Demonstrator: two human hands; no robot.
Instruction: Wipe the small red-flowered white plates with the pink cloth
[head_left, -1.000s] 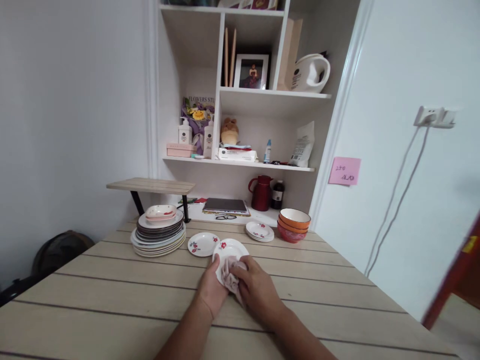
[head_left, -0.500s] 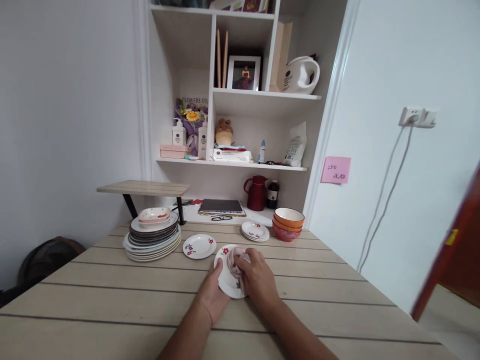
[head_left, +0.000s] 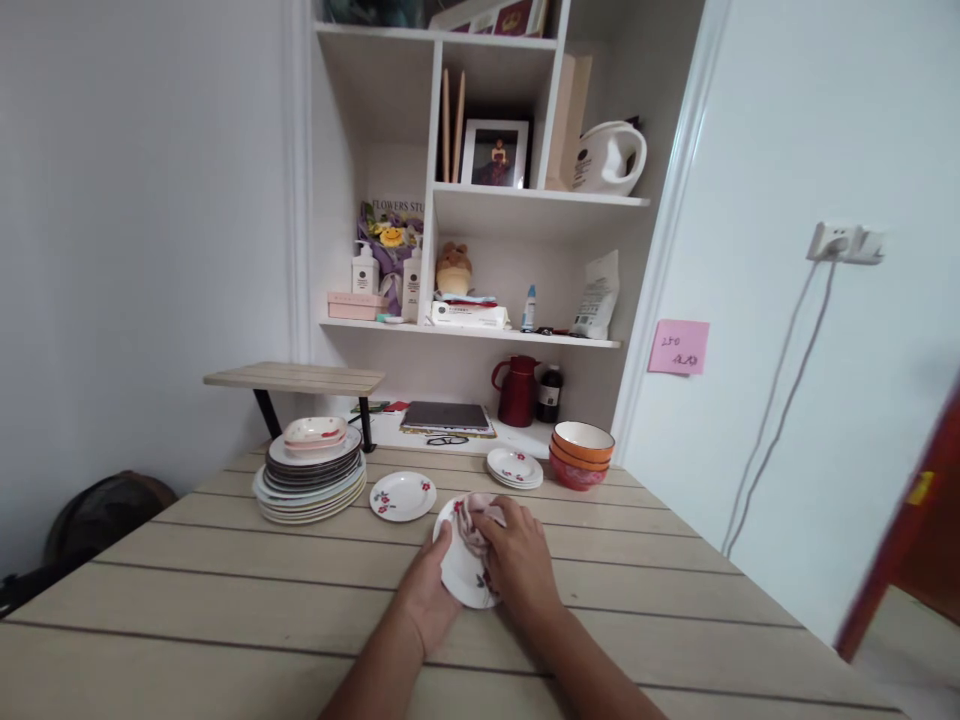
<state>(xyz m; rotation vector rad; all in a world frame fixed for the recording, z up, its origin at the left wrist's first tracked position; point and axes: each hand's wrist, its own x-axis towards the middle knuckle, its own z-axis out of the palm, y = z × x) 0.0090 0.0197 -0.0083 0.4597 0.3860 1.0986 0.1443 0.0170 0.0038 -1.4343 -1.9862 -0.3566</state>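
Observation:
A white plate with red flowers (head_left: pixel 459 572) is tilted up above the table, gripped at its left edge by my left hand (head_left: pixel 429 590), thumb on the rim. My right hand (head_left: pixel 521 555) is closed on a pale pink cloth (head_left: pixel 474 522) and presses it against the upper part of the plate's face. Just beyond lies another flowered plate (head_left: pixel 403 497), flat on the table. A small stack of flowered plates (head_left: pixel 515 468) sits farther back to the right. The right fingertips are partly hidden in the cloth.
At the left stands a tall stack of plates (head_left: pixel 311 490) topped by small square dishes (head_left: pixel 315 432), near a raised wooden stand (head_left: pixel 296 378). Stacked bowls (head_left: pixel 581 455) are at the back right. Behind are a laptop (head_left: pixel 446 415), glasses (head_left: pixel 448 441) and a red jug (head_left: pixel 517 390).
The cloth and right hand have shifted slightly on the plate, uncovering more of the lower flowers. My left hand keeps its hold. The whole view has moved a little.

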